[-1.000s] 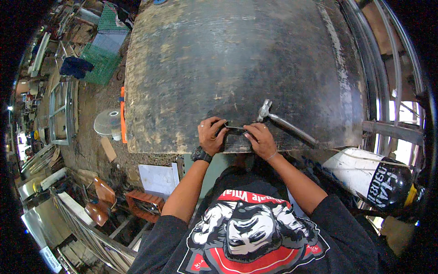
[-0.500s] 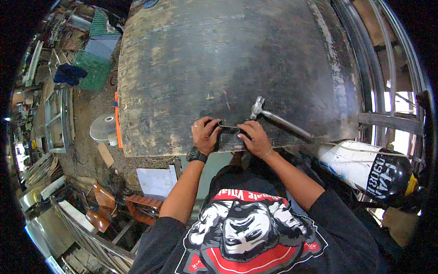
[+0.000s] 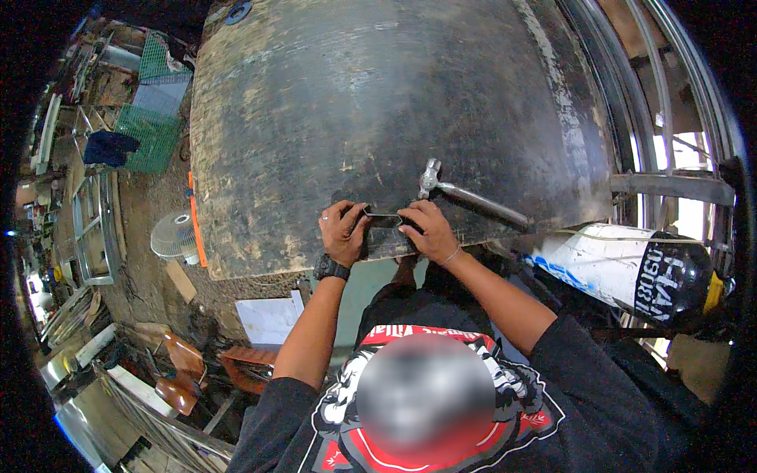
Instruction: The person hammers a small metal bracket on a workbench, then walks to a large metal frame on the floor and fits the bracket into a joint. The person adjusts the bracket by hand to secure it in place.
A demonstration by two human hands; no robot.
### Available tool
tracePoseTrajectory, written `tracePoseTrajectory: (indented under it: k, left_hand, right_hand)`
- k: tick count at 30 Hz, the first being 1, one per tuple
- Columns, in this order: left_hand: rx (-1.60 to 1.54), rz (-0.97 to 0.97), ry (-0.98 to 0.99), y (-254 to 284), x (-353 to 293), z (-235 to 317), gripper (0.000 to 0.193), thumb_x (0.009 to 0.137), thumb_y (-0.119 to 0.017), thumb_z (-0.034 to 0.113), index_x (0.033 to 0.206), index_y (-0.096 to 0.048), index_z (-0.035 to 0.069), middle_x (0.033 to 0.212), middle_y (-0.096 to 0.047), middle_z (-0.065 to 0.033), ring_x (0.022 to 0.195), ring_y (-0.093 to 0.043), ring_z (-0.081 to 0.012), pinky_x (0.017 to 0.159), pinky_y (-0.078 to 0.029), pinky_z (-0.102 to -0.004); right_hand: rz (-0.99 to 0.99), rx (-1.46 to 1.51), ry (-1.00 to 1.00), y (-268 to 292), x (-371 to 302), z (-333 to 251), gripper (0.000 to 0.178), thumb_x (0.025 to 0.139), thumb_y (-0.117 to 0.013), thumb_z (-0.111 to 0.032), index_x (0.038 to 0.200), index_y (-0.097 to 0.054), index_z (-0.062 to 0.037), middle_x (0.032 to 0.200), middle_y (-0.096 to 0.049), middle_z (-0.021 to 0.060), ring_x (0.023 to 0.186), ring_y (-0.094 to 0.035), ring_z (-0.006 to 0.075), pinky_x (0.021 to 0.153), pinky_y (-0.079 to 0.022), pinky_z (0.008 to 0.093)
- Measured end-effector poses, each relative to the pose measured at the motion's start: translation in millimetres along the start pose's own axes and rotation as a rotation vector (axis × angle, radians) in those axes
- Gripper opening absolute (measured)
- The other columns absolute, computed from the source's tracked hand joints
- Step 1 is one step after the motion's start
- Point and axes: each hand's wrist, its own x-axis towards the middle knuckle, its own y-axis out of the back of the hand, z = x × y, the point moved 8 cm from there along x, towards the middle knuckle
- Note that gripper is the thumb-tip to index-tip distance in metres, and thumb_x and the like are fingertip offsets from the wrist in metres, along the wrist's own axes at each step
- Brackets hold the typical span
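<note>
- Shirt [image 3: 615, 394] first, black with a red-and-white print, one of those, plus one dark watch [image 3: 331, 267] on the left wrist.
- Next up, left hand [image 3: 343, 231]: thumb and fingers pinched on the left end of a thin metal strip [image 3: 383, 214]. Right hand [image 3: 430, 230] is pinched on the other end. So two hands, one strip, both clamped on it.
- That strip sits near the close edge of the worktop [image 3: 394, 102], long axis running side to side, bridging the gap: right of the left hand, left of the right hand. Neither's nearer, each has an end. Fingers cover the tips, so can't tell you their shape, or whether it touches the worktop.
- One hammer [image 3: 477, 202], just beyond the right hand and way nearer to that one. Head's by the knuckles, handle slants off right and back toward the close edge. Nobody's got it.
- Off to the right, one big white-and-black cylinder [image 3: 599, 260]. Off left, one fan [image 3: 173, 235].
- Way out at the worktop's far left corner, one blue ring [image 3: 238, 12]. Past that side, some green mesh [image 3: 150, 146] and one dark cloth [image 3: 110, 148].
</note>
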Motion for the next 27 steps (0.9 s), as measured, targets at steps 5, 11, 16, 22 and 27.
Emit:
tracePoseTrajectory:
  k: [5, 11, 16, 22, 27]
  left_hand:
    - [0.036, -0.001, 0.006, 0, 2, 3, 0.028, 0.085, -0.080, 0.017, 0.113, -0.077, 0.017, 0.115, -0.066, -0.0075, 0.106, -0.061, -0.0311, 0.094, -0.044, -0.0469]
    - [0.033, 0.001, 0.000, -1, -1, -1, 0.028, 0.086, -0.080, 0.018, 0.114, -0.077, 0.018, 0.115, -0.067, -0.0077, 0.107, -0.061, -0.0312, 0.093, -0.044, -0.0475]
    - [0.016, -0.004, 0.014, -1, 0, 0, 0.028, 0.085, -0.081, 0.016, 0.113, -0.078, 0.018, 0.115, -0.067, -0.0084, 0.108, -0.061, -0.0321, 0.093, -0.044, -0.0481]
    - [0.030, -0.005, 0.017, -2, 0, -2, 0.029, 0.084, -0.081, 0.015, 0.112, -0.078, 0.017, 0.114, -0.067, -0.0089, 0.108, -0.061, -0.0326, 0.093, -0.044, -0.0485]
    - [0.016, 0.008, 0.019, -2, 0, -2, 0.030, 0.083, -0.082, 0.014, 0.112, -0.078, 0.017, 0.114, -0.067, -0.0085, 0.107, -0.061, -0.0323, 0.092, -0.045, -0.0477]
  right_hand:
    - [0.034, -0.015, 0.014, 5, 2, -5, 0.031, 0.085, -0.076, -0.017, 0.114, -0.070, -0.0061, 0.112, -0.063, 0.0156, 0.108, -0.061, 0.0367, 0.098, -0.049, 0.0445]
    - [0.037, 0.003, 0.020, 3, 1, -4, 0.032, 0.084, -0.076, -0.016, 0.113, -0.069, -0.0052, 0.111, -0.063, 0.0161, 0.106, -0.061, 0.0372, 0.095, -0.050, 0.0449]
    - [0.060, 0.011, 0.042, 7, 2, -8, 0.033, 0.084, -0.076, -0.015, 0.114, -0.069, -0.0049, 0.110, -0.063, 0.0163, 0.104, -0.061, 0.0374, 0.094, -0.050, 0.0448]
    - [0.018, 0.007, 0.003, 1, 1, -1, 0.034, 0.086, -0.075, -0.017, 0.117, -0.069, -0.0045, 0.114, -0.063, 0.0169, 0.110, -0.060, 0.0376, 0.098, -0.049, 0.0447]
    - [-0.014, -0.016, -0.001, -3, 1, 3, 0.035, 0.087, -0.076, -0.018, 0.118, -0.069, -0.0034, 0.116, -0.063, 0.0172, 0.111, -0.060, 0.0375, 0.098, -0.048, 0.0448]
